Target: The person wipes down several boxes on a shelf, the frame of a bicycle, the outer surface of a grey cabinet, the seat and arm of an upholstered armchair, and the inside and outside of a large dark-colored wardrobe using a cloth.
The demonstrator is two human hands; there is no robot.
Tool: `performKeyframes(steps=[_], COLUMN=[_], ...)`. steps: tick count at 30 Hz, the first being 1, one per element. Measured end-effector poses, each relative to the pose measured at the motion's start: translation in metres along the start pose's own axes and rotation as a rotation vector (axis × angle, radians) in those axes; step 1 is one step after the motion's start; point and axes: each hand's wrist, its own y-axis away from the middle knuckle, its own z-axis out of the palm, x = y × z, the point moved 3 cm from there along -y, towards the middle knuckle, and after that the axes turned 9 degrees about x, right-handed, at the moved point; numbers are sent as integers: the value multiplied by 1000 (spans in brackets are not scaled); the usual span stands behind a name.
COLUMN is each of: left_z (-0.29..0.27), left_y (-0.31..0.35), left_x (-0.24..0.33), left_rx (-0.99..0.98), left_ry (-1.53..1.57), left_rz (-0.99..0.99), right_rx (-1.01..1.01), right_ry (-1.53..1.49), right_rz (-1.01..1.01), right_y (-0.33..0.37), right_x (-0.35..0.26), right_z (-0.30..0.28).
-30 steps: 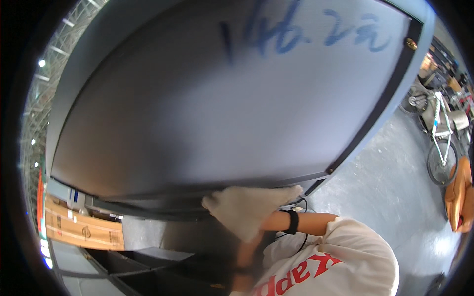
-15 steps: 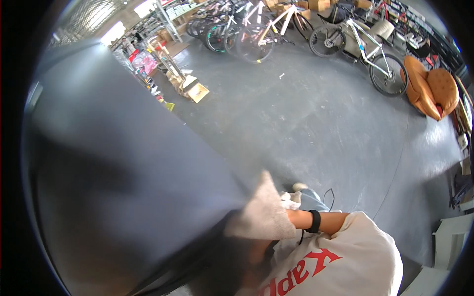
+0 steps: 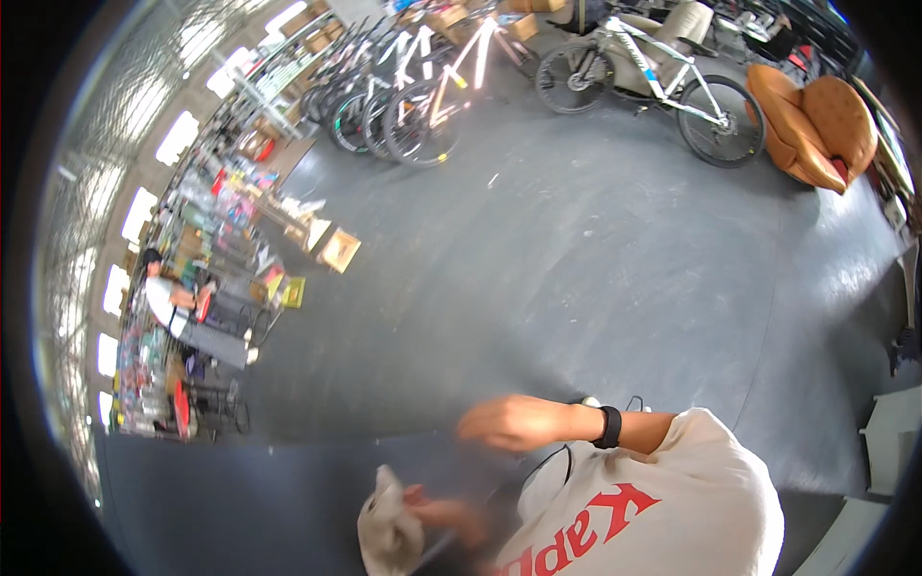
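Observation:
My left hand, blurred by motion, is closed on a crumpled beige-grey cloth at the lower middle. That cloth hangs over the near part of a dark, smooth surface, which fills the lower left. Higher and to the right is my right hand, with a black band on its wrist. Its back faces up and its fingers are smeared, so I cannot make out how they are held. No object shows in it. A thin dark cord curves below that wrist.
Beyond lies a grey floor. Several bicycles stand at the back, with a white one beside an orange armchair. At the left, another person is near crowded shelves and an open cardboard box. White furniture stands at right.
The large dark surface that rose close on the left now lies low. The cloth, which covered my right hand, is now in my left hand, lower and further left. The view has turned left.

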Motion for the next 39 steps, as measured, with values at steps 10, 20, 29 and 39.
performKeyframes(steps=[10, 20, 29, 39], left_z=[244, 439, 540, 683], left_y=[-28, -83, -148, -35], left_x=[157, 525, 712, 917], left_rx=[-323, -935, -1191, -1474], left_ry=[473, 734, 828, 1019], left_rz=[353, 815, 1042, 987], right_rx=[228, 890, 813, 1635], right_ry=[250, 532, 584, 382], right_rz=[171, 632, 836, 826], right_y=[66, 167, 187, 352], right_x=[65, 95, 131, 122], right_z=[-147, -385, -584, -773])
